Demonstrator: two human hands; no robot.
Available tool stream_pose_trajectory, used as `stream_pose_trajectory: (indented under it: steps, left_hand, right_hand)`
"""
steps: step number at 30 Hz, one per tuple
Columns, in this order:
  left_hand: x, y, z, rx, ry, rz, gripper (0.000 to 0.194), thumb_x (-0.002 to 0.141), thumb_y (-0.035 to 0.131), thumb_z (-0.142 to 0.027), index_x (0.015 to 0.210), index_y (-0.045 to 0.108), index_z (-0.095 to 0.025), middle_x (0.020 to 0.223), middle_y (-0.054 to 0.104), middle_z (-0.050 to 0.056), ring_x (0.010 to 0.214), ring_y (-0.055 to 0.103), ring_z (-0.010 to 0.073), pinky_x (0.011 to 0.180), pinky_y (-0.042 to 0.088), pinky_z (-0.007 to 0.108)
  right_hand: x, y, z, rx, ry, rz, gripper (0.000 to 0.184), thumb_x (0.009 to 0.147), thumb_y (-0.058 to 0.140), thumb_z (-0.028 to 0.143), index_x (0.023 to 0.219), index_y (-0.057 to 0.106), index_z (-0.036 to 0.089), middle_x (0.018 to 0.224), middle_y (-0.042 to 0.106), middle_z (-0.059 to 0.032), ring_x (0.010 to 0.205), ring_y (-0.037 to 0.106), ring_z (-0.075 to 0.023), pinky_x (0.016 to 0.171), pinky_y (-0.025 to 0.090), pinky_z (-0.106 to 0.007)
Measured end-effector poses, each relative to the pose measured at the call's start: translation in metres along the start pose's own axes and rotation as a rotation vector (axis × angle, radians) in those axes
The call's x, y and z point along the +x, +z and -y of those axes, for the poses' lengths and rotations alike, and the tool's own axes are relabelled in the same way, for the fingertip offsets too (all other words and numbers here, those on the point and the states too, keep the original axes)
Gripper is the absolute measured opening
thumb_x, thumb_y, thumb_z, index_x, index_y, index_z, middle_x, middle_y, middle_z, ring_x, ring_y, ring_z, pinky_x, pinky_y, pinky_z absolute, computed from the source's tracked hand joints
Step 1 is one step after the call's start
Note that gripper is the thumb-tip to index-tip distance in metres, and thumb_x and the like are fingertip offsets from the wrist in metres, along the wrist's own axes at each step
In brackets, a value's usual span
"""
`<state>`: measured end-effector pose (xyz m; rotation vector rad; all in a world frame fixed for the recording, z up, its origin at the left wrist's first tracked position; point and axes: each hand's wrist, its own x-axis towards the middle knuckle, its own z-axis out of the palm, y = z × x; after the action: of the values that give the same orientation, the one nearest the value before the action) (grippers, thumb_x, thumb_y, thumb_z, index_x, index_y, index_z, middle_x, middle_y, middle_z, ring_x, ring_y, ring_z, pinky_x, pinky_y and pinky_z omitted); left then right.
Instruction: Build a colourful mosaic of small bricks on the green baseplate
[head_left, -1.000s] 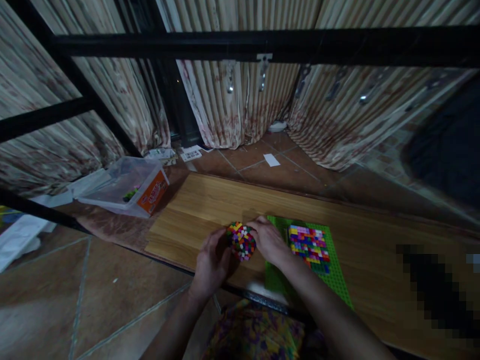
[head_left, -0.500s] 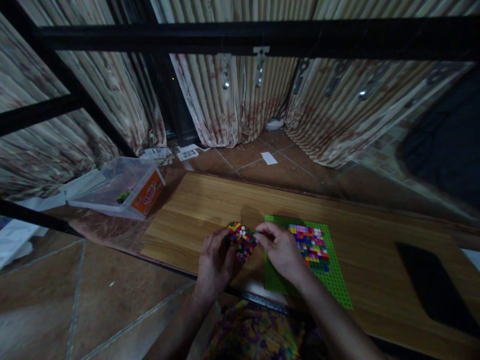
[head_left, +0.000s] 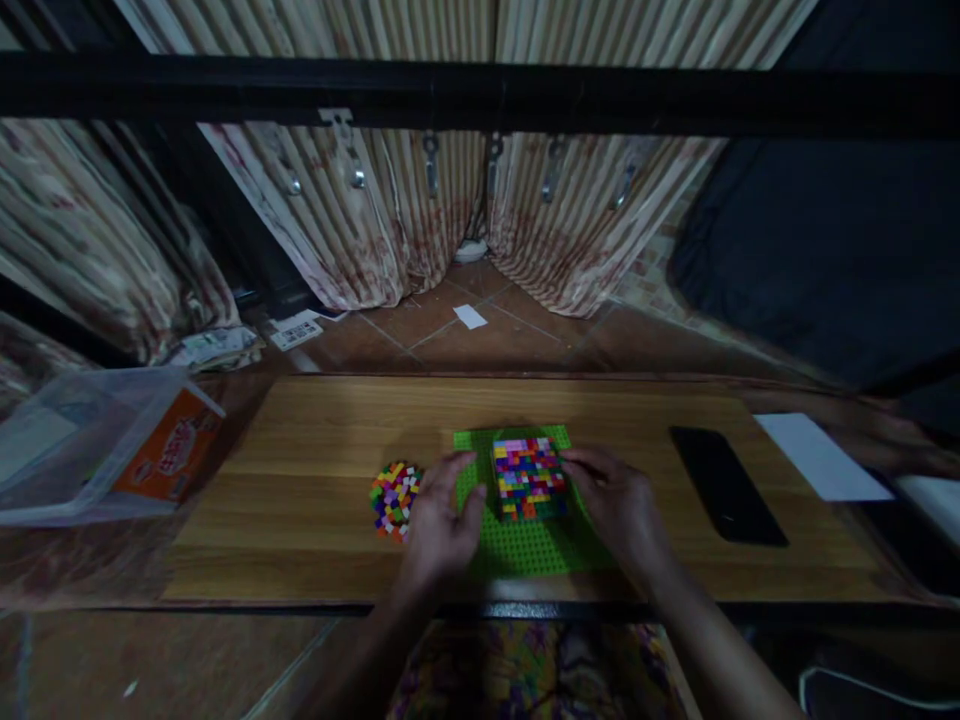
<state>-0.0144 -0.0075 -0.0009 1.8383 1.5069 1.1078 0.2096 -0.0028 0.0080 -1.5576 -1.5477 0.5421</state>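
Note:
A green studded baseplate (head_left: 540, 552) lies on the wooden board, with a multicoloured block of toy bricks (head_left: 529, 478) built up on it. My right hand (head_left: 619, 495) is at the block's upper right edge, thumb and forefinger pinched on a tiny toy brick that the fingertips mostly hide. Over the baseplate's left side hovers my left hand (head_left: 444, 520), its fingers curved and apart, holding nothing. Just left of it sits a round heap of loose toy bricks (head_left: 394, 498) in mixed colours, partly covered by that hand.
The wooden board (head_left: 300, 480) spans the low table. A black phone-like slab (head_left: 727, 485) lies on it at the right, near a white sheet (head_left: 821, 455). At far left stands a clear plastic box (head_left: 97, 400) with an orange label. A dark bar (head_left: 480, 95) crosses above.
My right hand has moved from the loose heap to the block's right edge. My left hand has left the heap's near side for the baseplate's left. The view has swung right.

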Motion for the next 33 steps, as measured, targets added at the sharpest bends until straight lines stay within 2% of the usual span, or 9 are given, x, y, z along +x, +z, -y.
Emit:
stream_pose_trajectory:
  steps: [6,10,14,17,23,27,33]
  left_hand:
    - [0.048,0.028,-0.010,-0.103,-0.099,0.155,0.030,0.088,0.051,-0.025,0.115,0.062,-0.020,0.118,0.066,0.008,0.112,0.060,0.0210,0.101,0.044,0.037]
    - [0.066,0.039,-0.012,-0.167,-0.119,0.265,0.028,0.090,0.047,-0.026,0.111,0.064,-0.019,0.111,0.070,0.006,0.104,0.064,0.0190,0.096,0.047,0.034]
    - [0.074,0.044,-0.015,-0.196,-0.117,0.331,0.027,0.089,0.047,-0.025,0.108,0.066,-0.021,0.106,0.072,0.003,0.098,0.066,0.0178,0.092,0.049,0.031]
    - [0.077,0.047,-0.016,-0.220,-0.120,0.334,0.025,0.086,0.051,-0.022,0.104,0.068,-0.020,0.105,0.072,0.004,0.098,0.066,0.0178,0.092,0.049,0.031]
    - [0.085,0.054,-0.014,-0.299,-0.166,0.416,0.027,0.077,0.061,-0.018,0.103,0.067,-0.016,0.093,0.073,0.006,0.084,0.067,0.0166,0.080,0.053,0.030]
    - [0.092,0.060,-0.017,-0.278,-0.207,0.453,0.026,0.072,0.066,-0.019,0.098,0.068,-0.014,0.091,0.073,0.007,0.082,0.067,0.0171,0.077,0.053,0.030]
    - [0.094,0.062,-0.021,-0.242,-0.201,0.481,0.016,0.071,0.064,-0.016,0.085,0.071,-0.017,0.082,0.073,0.002,0.076,0.066,0.0145,0.073,0.052,0.026]
  right_hand:
    - [0.019,0.011,-0.004,-0.082,-0.149,0.016,0.016,0.087,0.056,0.026,0.087,0.071,0.022,0.097,0.063,-0.0054,0.090,0.062,-0.0184,0.083,0.049,-0.032]
    - [0.021,0.017,-0.008,-0.110,-0.214,0.057,0.017,0.088,0.056,0.024,0.090,0.072,0.024,0.099,0.061,-0.0049,0.093,0.059,-0.0185,0.083,0.049,-0.032]
    - [0.023,0.020,-0.011,-0.090,-0.230,0.085,0.017,0.087,0.055,0.023,0.088,0.072,0.025,0.099,0.060,-0.0044,0.094,0.059,-0.0183,0.084,0.049,-0.033]
    - [0.026,0.021,-0.011,-0.030,-0.182,0.069,0.013,0.085,0.058,0.022,0.086,0.072,0.024,0.101,0.060,-0.0044,0.095,0.060,-0.0182,0.084,0.049,-0.032]
    - [0.029,0.021,-0.012,0.038,-0.091,0.065,0.011,0.080,0.063,0.023,0.088,0.070,0.023,0.099,0.061,-0.0044,0.095,0.061,-0.0190,0.084,0.048,-0.032]
    - [0.031,0.019,-0.013,0.073,-0.074,0.099,0.010,0.080,0.064,0.024,0.088,0.069,0.022,0.097,0.061,-0.0043,0.091,0.060,-0.0178,0.082,0.047,-0.031]
    - [0.034,0.017,-0.019,0.116,-0.061,0.156,0.008,0.079,0.065,0.026,0.086,0.068,0.023,0.089,0.062,-0.0018,0.082,0.059,-0.0156,0.075,0.047,-0.028]
